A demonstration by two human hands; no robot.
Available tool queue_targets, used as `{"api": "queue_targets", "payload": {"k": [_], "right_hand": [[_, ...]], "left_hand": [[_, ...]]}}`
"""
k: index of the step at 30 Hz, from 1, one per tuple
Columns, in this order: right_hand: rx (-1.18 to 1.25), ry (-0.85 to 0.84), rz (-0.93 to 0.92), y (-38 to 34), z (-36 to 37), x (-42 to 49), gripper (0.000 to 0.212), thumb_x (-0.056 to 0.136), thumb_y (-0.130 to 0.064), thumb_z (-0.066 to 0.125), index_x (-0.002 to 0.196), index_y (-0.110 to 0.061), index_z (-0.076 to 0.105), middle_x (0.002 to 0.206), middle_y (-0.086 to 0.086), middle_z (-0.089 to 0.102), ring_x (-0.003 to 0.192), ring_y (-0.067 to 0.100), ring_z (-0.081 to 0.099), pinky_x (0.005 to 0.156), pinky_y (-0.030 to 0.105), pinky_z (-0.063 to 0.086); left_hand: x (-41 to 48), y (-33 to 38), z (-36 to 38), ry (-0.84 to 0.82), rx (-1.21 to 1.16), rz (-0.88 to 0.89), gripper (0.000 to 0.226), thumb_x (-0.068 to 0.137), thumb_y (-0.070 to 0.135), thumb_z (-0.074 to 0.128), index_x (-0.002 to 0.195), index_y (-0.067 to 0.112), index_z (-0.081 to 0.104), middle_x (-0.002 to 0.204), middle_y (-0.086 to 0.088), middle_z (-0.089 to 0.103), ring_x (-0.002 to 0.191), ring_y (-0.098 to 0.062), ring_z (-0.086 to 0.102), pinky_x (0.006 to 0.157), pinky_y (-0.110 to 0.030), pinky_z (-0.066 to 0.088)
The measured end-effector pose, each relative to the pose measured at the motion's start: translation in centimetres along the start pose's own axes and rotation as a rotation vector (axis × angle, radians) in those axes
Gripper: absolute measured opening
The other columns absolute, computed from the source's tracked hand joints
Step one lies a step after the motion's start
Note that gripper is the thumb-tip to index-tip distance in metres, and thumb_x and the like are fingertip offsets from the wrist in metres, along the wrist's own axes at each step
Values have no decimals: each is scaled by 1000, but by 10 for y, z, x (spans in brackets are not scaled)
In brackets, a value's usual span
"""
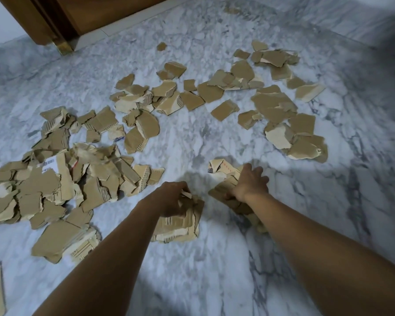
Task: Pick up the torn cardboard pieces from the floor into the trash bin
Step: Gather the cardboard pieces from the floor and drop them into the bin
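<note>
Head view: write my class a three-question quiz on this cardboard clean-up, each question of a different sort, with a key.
1. True or false: the right hand is empty.
2. The biggest heap of cardboard lies: A) on the person's left; B) on the person's right; C) dead ahead.
3. Is the bin anywhere in view?

Key: 1 false, it grips pieces, and the left hand grips a stack too; 2 A; 3 no.
</note>
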State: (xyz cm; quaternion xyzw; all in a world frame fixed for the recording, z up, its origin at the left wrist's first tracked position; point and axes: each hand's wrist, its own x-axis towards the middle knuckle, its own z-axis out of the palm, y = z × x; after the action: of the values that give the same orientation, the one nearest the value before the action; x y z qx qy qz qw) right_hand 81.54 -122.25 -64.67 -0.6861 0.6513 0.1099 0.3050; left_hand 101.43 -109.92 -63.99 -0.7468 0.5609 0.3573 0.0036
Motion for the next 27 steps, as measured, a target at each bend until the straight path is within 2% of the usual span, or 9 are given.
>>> {"api": "queue_targets", "payload": {"k": [2,5,10,12,14,17,19,22,27], "right_hand": [[-14,46,-19,-4,6,-2,79,82,-22,80,140,-16,27,140,16,35,123,39,44,86,41,48],[14,106,-66,-2,13,-2,61,87,-18,73,132,-14,31,129,15,53,113,37,58,74,36,43],[72,224,-118,11,20,-14,58,88,-23,72,125,-19,27,122,12,59,104,36,63,67,33,42],[154,173,-87,22,17,-18,55,89,-27,70,123,-21,28,118,11,61,98,34,64,66,33,42],[218,56,-59,34,1,-15,55,85,-33,74,126,-19,40,117,9,63,101,33,63,71,33,46],[239,-38,-67,52,-48,-8,67,68,-42,88,121,-17,56,116,9,65,106,31,63,82,36,54],[246,-11,-53,60,-91,-6,76,58,-44,94,119,-15,59,116,8,66,106,30,64,84,35,55],[313,72,-49,74,-157,-7,75,53,-41,97,115,-13,64,110,6,69,99,28,65,81,32,55],[391,202,-11,105,-251,-1,69,55,-40,95,113,-17,66,107,8,69,97,28,64,73,30,51]], "left_hand": [[-1,4,-2,-28,28,-30,44,70,26,83,108,26,60,106,4,65,100,-19,60,80,-32,52],[1,10,-2,-83,46,-63,45,66,25,85,101,29,57,102,5,63,96,-20,59,77,-33,51],[2,8,-1,-161,50,-57,42,66,23,84,86,34,50,99,5,63,93,-21,60,77,-39,55],[0,7,-2,-178,11,-50,39,65,24,85,81,34,50,93,7,66,89,-19,62,73,-37,54],[-2,9,-8,-160,-22,-43,38,67,27,84,80,35,50,91,5,66,86,-18,62,68,-34,52],[3,34,-31,-56,-155,-54,36,71,24,85,85,35,53,95,-2,65,89,-23,62,73,-37,51],[12,66,-55,-19,-224,-24,30,69,25,88,86,27,63,90,-1,68,88,-22,64,72,-32,50],[27,123,-92,-16,-235,51,18,71,25,86,81,20,72,82,-2,73,83,-22,69,73,-32,54],[60,207,-151,91,-195,148,45,61,45,79,95,16,74,91,-6,75,88,-23,70,85,-45,57]]}}
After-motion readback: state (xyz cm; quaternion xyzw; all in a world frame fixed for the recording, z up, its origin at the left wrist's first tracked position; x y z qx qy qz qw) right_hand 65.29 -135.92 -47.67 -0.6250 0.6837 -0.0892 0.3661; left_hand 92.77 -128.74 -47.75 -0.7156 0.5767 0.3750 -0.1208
